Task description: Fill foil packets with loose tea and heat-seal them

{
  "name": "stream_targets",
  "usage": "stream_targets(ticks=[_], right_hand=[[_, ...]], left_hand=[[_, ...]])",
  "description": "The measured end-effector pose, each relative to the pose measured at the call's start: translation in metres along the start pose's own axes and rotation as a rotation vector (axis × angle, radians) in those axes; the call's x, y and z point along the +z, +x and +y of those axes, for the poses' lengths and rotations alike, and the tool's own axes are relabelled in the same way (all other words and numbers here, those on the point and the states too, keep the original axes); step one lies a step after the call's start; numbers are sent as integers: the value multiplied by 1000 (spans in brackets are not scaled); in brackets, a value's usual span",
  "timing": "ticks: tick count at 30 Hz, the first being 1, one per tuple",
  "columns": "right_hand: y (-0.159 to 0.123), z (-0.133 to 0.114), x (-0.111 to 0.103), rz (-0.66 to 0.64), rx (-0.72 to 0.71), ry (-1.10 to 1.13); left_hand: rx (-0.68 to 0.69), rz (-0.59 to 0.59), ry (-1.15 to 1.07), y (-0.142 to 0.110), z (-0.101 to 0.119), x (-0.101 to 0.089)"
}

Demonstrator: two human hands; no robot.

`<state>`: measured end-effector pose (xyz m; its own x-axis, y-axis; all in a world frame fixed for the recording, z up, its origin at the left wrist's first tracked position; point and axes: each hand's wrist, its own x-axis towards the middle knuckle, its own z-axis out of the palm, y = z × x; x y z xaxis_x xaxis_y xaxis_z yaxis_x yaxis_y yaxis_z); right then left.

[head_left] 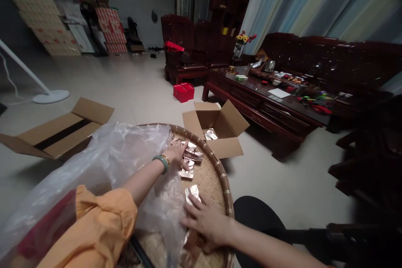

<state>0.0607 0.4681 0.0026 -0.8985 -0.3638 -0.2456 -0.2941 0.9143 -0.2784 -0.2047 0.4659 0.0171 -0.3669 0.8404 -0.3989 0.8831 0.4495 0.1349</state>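
A wide woven bamboo tray (218, 176) lies in front of me, holding several small silvery foil packets (192, 155). My left hand (176, 155), with a green bangle on the wrist, rests on that cluster of packets at the far side. My right hand (205, 222) lies spread near the tray's near edge, beside a foil packet (192, 194) and over another. A clear plastic sheet (109, 163) covers the left part of the tray and hides what lies beneath it. My orange sleeve (94, 230) covers my left upper arm.
An open cardboard box (216, 125) with foil packets inside stands beyond the tray, and another (59, 130) lies to the left. A black round seat (257, 217) is to the right. Farther off are a red box (184, 92) and a dark wooden table (264, 109).
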Motion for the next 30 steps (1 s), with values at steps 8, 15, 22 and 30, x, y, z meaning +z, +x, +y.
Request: stream_targets(ticks=[8,15,22,30], right_hand=[[17,40,-10,121,488,31],[13,52,1,224,715,113],[10,56,7,52,432,78],[14,50,-3,13,355,71]], left_hand=[[19,-10,-35,16,-9,-1],[-58,-65,-83,8,-21,0],[-52,-149,-178,4,0,10],[-101,-160,-223,7,27,17]])
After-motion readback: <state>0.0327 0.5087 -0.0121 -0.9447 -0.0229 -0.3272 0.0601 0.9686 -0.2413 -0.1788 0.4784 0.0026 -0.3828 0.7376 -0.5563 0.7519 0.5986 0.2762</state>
